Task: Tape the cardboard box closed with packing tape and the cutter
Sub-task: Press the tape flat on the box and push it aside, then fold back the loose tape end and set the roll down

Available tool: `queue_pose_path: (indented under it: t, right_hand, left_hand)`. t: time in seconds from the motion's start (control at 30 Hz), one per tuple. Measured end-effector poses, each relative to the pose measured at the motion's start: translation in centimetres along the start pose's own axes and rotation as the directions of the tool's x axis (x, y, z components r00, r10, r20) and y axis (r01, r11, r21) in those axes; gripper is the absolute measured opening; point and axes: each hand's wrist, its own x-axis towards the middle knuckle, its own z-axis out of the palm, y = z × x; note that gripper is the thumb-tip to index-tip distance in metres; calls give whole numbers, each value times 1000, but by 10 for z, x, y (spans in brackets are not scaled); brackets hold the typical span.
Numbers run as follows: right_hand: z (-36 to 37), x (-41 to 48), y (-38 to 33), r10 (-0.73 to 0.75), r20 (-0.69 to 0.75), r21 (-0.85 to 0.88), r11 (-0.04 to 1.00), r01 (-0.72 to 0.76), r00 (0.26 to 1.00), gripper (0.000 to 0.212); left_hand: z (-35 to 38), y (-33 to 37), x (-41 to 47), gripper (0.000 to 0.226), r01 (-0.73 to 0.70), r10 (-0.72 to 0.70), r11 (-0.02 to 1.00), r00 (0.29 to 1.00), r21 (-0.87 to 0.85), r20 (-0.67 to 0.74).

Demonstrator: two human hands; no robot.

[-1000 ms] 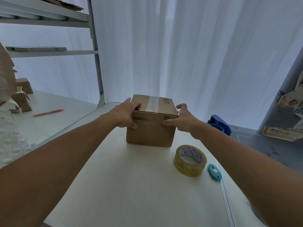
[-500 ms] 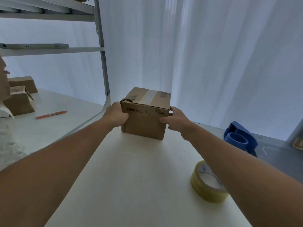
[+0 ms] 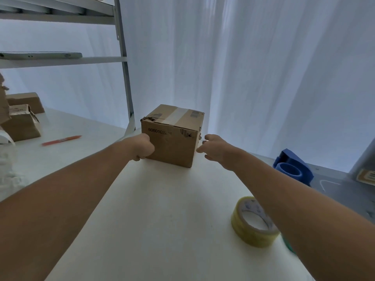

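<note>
- The cardboard box (image 3: 172, 136) stands upright at the far end of the white table (image 3: 162, 220), flaps down, with a pale strip of old tape along its top and a torn near-left top corner.
- The left hand (image 3: 145, 147) is curled against the box's lower left side, touching it; whether the fingers actually grip is hidden behind the knuckles.
- The right hand (image 3: 214, 147) is loosely spread with fingertips at or just off the right edge; contact there cannot be told, and it holds nothing.
- The packing tape (image 3: 253, 222) lies on its side near the right forearm, well apart from the box; the teal cutter (image 3: 288, 244) peeks out from beneath that arm, mostly covered.
- Risks, as I judge them: the box sits far from the body, so taping at full reach could skew the strip; the forearm could nudge the roll or cutter off the table's right edge when withdrawn.
- The torn corner may keep new tape from sticking flat.
- A blue dispenser (image 3: 292, 169) and red pen (image 3: 61, 139) sit aside.
</note>
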Motion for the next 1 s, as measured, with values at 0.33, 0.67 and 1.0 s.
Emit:
queue_pose_path:
  t: [0.33, 0.67, 1.0]
  right_hand:
    - [-74, -88, 55, -62, 15, 173, 983, 59, 998, 44]
    - [-116, -168, 88, -21, -20, 19, 1000, 21, 1000, 23]
    - [-118, -183, 119, 24, -2, -173, 985, -24, 1000, 19]
  left_hand:
    - [46, 78, -72, 31, -308, 334, 923, 940, -232, 78]
    - [102, 122, -125, 17, -500, 502, 863, 834, -67, 229]
    - [151, 127, -152, 29, -731, 623, 630, 677, 263, 391]
